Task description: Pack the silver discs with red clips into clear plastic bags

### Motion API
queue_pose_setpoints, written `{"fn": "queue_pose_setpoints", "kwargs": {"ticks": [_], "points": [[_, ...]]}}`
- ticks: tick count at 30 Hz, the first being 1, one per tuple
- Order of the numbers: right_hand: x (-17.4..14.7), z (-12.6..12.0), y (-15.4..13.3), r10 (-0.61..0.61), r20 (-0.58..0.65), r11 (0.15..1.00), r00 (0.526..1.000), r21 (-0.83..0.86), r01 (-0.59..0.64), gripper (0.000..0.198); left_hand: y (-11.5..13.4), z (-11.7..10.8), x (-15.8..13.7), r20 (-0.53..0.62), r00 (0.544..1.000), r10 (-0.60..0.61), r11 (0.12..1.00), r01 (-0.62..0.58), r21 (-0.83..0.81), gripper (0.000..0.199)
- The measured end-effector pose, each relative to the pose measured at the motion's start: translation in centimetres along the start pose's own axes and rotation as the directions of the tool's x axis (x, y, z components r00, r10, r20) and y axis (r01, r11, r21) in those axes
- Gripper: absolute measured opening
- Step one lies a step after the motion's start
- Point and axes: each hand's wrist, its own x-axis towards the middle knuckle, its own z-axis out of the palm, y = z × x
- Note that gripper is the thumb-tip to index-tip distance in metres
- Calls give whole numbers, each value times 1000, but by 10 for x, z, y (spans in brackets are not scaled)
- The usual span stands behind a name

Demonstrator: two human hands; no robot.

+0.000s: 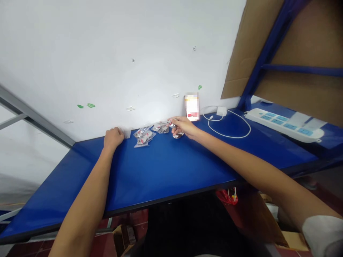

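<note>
My right hand (pixel 184 126) is closed on a round, shiny metal disc (pixel 172 123) with a red mark. Below its fingers is another shiny disc (pixel 177 135); whether the hand grips that one too is unclear. At the back left of the table, my left hand (pixel 114 137) is curled at the edge of a clear plastic bag (pixel 127 133), its fingertips partly hidden. Between the hands lie several small clear bags (pixel 144 137) with similar discs inside. More bagged discs (pixel 160 127) lie against the wall, just left of my right hand.
A lit phone (pixel 192 107) leans on the white wall behind the blue table (pixel 160 171). To its right lie a white charger (pixel 221 111) with a looped cable and a white power strip (pixel 285 125). A blue metal frame (pixel 264 59) rises at the right.
</note>
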Motion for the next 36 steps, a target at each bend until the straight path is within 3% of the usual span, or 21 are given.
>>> {"fn": "queue_pose_setpoints", "kwargs": {"ticks": [4,8,11,13,15,19,21,23,25,28,31,33,36], "points": [[-2,1,-2,7,-1,1000,1000,2,-7,12,4,-12,-2,-156,987,-27,998,18,-61,29],[-2,2,-2,13,15,1000,1000,4,-13,10,23,-31,-7,-352,933,-70,974,-11,-224,25],[1,1,1,24,13,1000,1000,-8,-24,9,58,-39,-16,-331,943,-45,885,-116,-452,19],[3,0,4,41,3,998,999,-54,-40,9,86,-39,-27,-192,981,38,719,-160,-676,15],[3,-1,7,11,10,988,1000,-156,-9,14,115,-38,-41,-31,985,169,483,-111,-868,18],[-4,3,8,-205,115,874,972,-425,235,21,159,-41,-75,174,931,320,47,168,-985,29],[-9,7,5,-295,146,788,944,-522,327,23,174,-45,-90,319,839,440,-52,379,-924,35],[-12,11,2,-386,187,689,903,-592,417,21,185,-48,-101,380,757,531,-108,505,-857,45],[-10,13,2,-452,252,588,856,-637,498,15,191,-48,-108,375,751,543,-167,535,-828,43],[-3,11,7,-439,358,492,824,-671,554,14,192,-44,-109,372,786,493,-201,519,-831,25],[2,6,12,-395,433,491,810,-646,584,15,187,-39,-105,363,806,468,-120,465,-877,18],[2,2,11,-330,447,584,832,-596,551,19,184,-36,-103,319,825,466,-39,379,-924,25],[1,-9,2,-152,430,757,890,-528,385,31,181,-36,-102,265,855,445,82,256,-963,41]]}}
